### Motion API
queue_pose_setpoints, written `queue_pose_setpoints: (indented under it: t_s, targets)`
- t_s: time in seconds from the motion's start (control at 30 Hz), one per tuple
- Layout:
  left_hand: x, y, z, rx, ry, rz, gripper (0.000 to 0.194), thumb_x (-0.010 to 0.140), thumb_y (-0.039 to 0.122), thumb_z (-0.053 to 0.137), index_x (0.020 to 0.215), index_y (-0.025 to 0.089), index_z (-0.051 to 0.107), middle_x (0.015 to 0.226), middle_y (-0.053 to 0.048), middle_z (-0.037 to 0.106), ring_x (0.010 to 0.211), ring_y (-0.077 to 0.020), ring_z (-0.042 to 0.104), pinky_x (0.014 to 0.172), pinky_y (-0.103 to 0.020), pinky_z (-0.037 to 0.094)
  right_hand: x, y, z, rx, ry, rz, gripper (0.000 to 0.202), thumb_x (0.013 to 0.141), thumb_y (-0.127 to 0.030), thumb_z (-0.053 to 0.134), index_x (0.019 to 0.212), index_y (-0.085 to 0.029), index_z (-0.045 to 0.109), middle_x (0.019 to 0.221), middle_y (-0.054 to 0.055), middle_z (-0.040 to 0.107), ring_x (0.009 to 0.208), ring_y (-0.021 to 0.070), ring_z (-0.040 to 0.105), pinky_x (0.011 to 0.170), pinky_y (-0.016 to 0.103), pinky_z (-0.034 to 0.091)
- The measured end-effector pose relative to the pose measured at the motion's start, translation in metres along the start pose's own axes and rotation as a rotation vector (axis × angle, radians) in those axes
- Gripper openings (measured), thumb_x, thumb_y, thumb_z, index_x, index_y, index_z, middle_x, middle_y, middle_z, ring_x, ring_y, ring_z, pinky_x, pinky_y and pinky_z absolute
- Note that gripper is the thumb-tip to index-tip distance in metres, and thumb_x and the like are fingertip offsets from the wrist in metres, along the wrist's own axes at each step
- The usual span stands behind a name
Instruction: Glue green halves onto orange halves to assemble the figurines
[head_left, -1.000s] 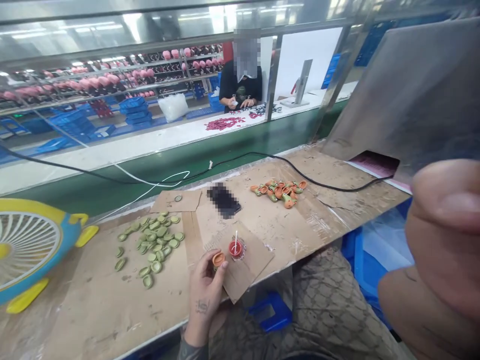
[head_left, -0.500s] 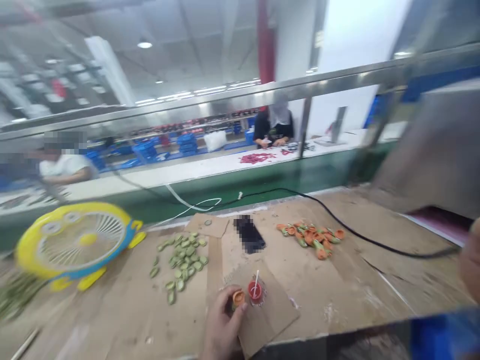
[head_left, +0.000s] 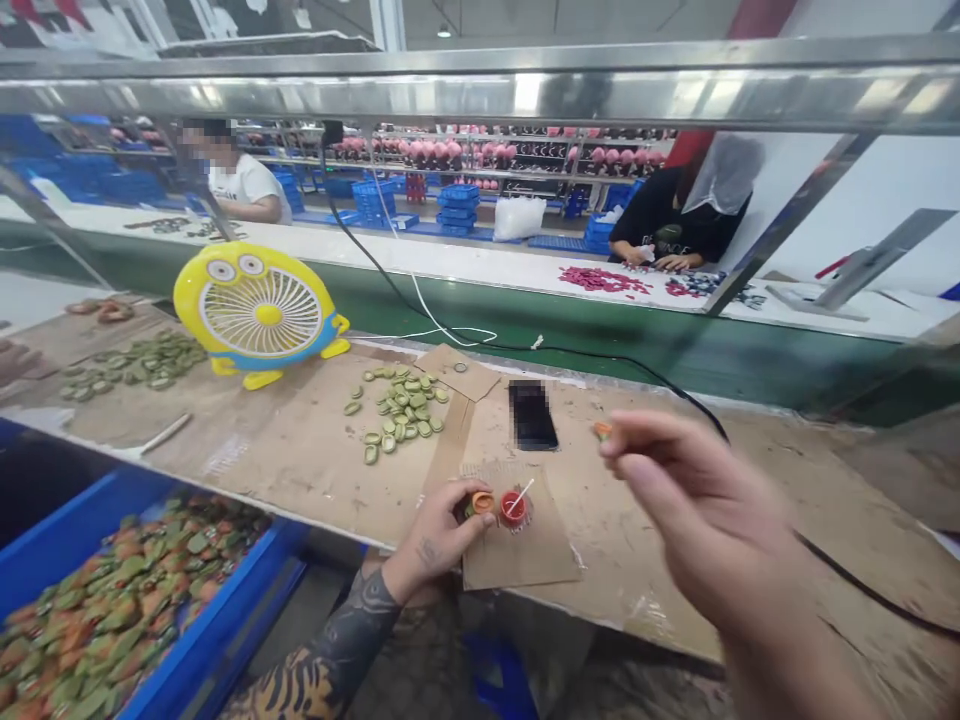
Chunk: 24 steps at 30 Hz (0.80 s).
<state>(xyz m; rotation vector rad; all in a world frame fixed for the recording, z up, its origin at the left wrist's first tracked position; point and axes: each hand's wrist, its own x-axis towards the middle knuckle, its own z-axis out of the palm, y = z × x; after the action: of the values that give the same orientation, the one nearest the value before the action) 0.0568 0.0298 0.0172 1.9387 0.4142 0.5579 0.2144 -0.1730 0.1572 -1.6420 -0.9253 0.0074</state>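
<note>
Between thumb and fingers, my left hand (head_left: pixel 442 530) holds a small orange cup-shaped piece (head_left: pixel 482 503) just left of a red pot (head_left: pixel 514 508) with a white stick in it. The pot stands on a cardboard sheet (head_left: pixel 517 555). My right hand (head_left: pixel 690 490), blurred and raised at the right, has its fingers together; an orange and green piece (head_left: pixel 602 430) shows at its fingertips. That hand hides the spot where other orange pieces lay. Green oval pieces (head_left: pixel 405 402) are spread on the bench left of the phone (head_left: pixel 533 415).
A yellow fan (head_left: pixel 266 315) stands at the back left beside more green pieces (head_left: pixel 142 360). A blue crate (head_left: pixel 75 515) of mixed pieces sits lower left. A black cable (head_left: pixel 630 358) crosses the right side. A person's hand (head_left: pixel 19 360) rests at the far left; two people sit opposite.
The view has swung down and to the left. My right hand has come in from the right edge over the bench, with a piece at its fingertips. My left hand still holds its orange piece.
</note>
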Motion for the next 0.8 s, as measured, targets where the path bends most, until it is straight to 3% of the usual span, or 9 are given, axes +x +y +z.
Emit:
queue_pose_setpoints:
  t_s: [0.13,0.2,0.27,0.37,0.57,0.8]
  targets:
    - [-0.001,0.002,-0.001,-0.011,0.012,0.003,0.03,0.083,0.033,0.078,0.109,0.018,0.074,0.106,-0.01,0.077,0.099,-0.0268,0.07,0.089,-0.037,0.054,0.0,0.074,0.05,-0.053,-0.131,0.357,0.048,0.088,-0.053,0.059,0.116,-0.016,0.067,0.08,0.004,0.067,0.074,0.023,0.064,0.071,0.036,0.053]
    - [-0.002,0.004,-0.002,-0.021,0.004,0.006,0.03,0.082,0.032,0.079,0.108,0.018,0.074,0.106,-0.01,0.077,0.098,-0.0262,0.07,0.089,-0.037,0.053,-0.006,0.105,0.07,-0.054,-0.199,0.415,0.05,0.086,-0.055,0.06,0.112,-0.014,0.07,0.082,0.007,0.07,0.077,0.0256,0.066,0.074,0.039,0.053]
    - [-0.002,0.007,-0.002,-0.038,-0.011,0.007,0.029,0.082,0.032,0.079,0.108,0.018,0.074,0.105,-0.009,0.078,0.098,-0.0255,0.07,0.089,-0.036,0.053,-0.013,0.121,0.08,-0.037,-0.259,0.423,0.045,0.085,-0.054,0.06,0.105,-0.015,0.073,0.091,0.01,0.075,0.085,0.0277,0.069,0.081,0.04,0.054]
    - [-0.003,0.009,-0.003,-0.079,-0.022,-0.005,0.03,0.083,0.031,0.079,0.109,0.018,0.074,0.106,-0.009,0.077,0.098,-0.0247,0.07,0.088,-0.034,0.053,-0.021,0.12,0.083,-0.018,-0.315,0.423,0.039,0.087,-0.053,0.061,0.096,-0.017,0.074,0.098,0.01,0.077,0.091,0.0277,0.07,0.085,0.039,0.053]
    - [-0.003,0.004,0.0,-0.212,-0.029,-0.054,0.031,0.085,0.029,0.074,0.112,0.015,0.071,0.099,-0.009,0.074,0.083,-0.0193,0.067,0.074,-0.029,0.053,-0.031,0.093,0.071,-0.133,-0.443,0.329,0.032,0.095,-0.046,0.057,0.101,-0.022,0.077,0.104,0.007,0.078,0.093,0.026,0.072,0.082,0.036,0.054]
    - [0.0,0.006,0.0,-0.334,-0.044,-0.088,0.035,0.084,0.035,0.077,0.112,0.014,0.07,0.099,-0.01,0.074,0.084,-0.0193,0.067,0.075,-0.029,0.054,-0.043,0.089,0.062,-0.261,-0.347,0.109,0.028,0.1,-0.047,0.056,0.095,-0.026,0.075,0.095,0.002,0.078,0.087,0.0224,0.072,0.08,0.032,0.054]
